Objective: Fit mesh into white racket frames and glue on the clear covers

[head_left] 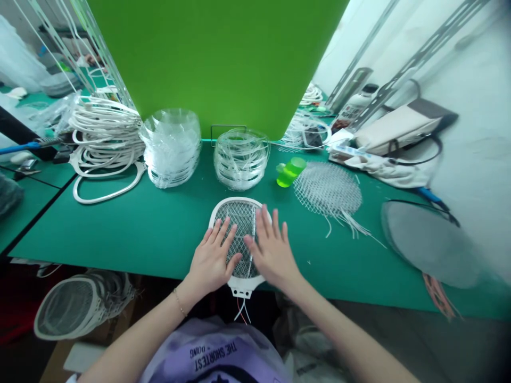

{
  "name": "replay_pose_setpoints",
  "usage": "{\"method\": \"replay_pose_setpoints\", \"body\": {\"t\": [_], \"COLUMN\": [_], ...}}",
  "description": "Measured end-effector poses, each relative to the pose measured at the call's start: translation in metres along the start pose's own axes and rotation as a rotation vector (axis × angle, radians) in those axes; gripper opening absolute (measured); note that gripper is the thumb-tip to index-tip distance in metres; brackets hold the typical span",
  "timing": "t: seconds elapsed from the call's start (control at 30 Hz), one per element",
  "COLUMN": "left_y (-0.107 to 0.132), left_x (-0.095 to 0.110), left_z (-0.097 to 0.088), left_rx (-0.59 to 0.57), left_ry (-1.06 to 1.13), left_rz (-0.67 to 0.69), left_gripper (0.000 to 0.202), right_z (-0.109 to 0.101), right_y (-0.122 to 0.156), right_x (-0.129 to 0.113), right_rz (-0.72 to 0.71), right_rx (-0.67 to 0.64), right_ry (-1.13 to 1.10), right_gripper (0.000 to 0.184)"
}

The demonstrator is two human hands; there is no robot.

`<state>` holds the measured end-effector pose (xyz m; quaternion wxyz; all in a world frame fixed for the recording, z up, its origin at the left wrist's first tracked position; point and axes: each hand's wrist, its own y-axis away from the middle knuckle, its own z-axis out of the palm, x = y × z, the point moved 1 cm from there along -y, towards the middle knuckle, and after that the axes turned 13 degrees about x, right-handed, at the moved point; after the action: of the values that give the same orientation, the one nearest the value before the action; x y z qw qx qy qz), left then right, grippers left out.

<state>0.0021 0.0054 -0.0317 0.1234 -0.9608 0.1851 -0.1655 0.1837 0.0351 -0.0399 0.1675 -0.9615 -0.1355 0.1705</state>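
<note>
Swatter head [239, 205], one: white plastic oval rim, wire mesh [239, 219] seated inside, lying flat on the green mat [159, 239] near the bench's front edge; its neck tab [242, 290] overhangs that edge, with red and white wires [241, 311] hanging below.

Left hand [211, 258]: open, fingers spread, palm down on the mesh; right hand [273, 250]: open, fingers spread, lying across the mesh and the right rim; neither pinches anything; both press flat, thumbs close together at the mesh's middle; thin bracelet [179, 301] on the left wrist.

Handling note: even pressure from both flat palms, fingers kept wide, seems best for mesh this light; the dangling wires look best left free of the bench edge.

Condition: mesh looks even where visible, though the hands cover much of it; rim appears unbroken.

Nearby: loose mesh disc [327, 194], trailing white strands, right of the hands; green plastic cup [291, 172] beyond the head; two stacks of clear plastic pieces [171, 149] along the back; heap of white frames [106, 143] at back left; second swatter [66, 307] below the bench, left; green panel [215, 53] behind the stacks.
</note>
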Motion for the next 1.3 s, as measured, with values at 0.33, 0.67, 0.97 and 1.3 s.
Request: {"method": "replay_pose_setpoints", "body": {"t": [0.33, 0.67, 0.97, 1.3], "left_y": [0.002, -0.074, -0.082, -0.092], "left_x": [-0.003, -0.034, -0.034, -0.043], "left_z": [-0.004, 0.006, 0.006, 0.013], "left_rx": [-0.007, -0.026, -0.084, -0.114], "left_ry": [0.046, 0.116, 0.146, 0.199], "left_rz": [-0.015, 0.088, 0.057, 0.096], "left_gripper": [0.066, 0.088, 0.107, 0.09], "right_z": [0.022, 0.016, 0.014, 0.018], "right_y": [-0.052, -0.054, -0.072, -0.071], "right_x": [0.032, 0.032, 0.039, 0.047], "right_rz": [-0.049, 0.003, -0.223, -0.169], "right_rx": [-0.15, -0.175, -0.28, -0.307], "right_ry": [-0.051, -0.109, -0.19, -0.304], "right_gripper": [0.069, 0.069, 0.076, 0.059]}}
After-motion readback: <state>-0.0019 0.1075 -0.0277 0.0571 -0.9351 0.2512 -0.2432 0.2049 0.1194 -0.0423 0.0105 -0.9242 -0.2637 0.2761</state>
